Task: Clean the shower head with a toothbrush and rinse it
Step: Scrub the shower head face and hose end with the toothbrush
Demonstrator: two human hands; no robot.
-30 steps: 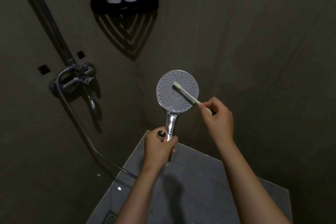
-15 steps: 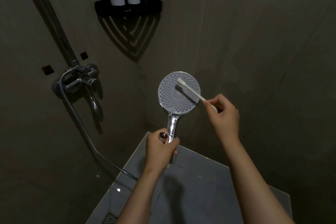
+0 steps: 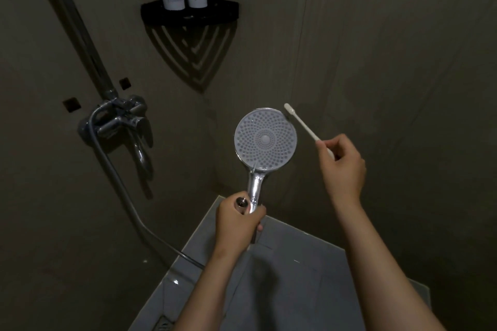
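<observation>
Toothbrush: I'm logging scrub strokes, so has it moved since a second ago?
Yes. The toothbrush swung right, off the face of the shower head; its bristles now sit past the rim's upper right.

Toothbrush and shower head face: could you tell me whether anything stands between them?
Nothing visible does. The toothbrush, pinched in the right hand, hangs beyond the upper right rim of the shower head, open air between; the left hand grips the handle.
</observation>
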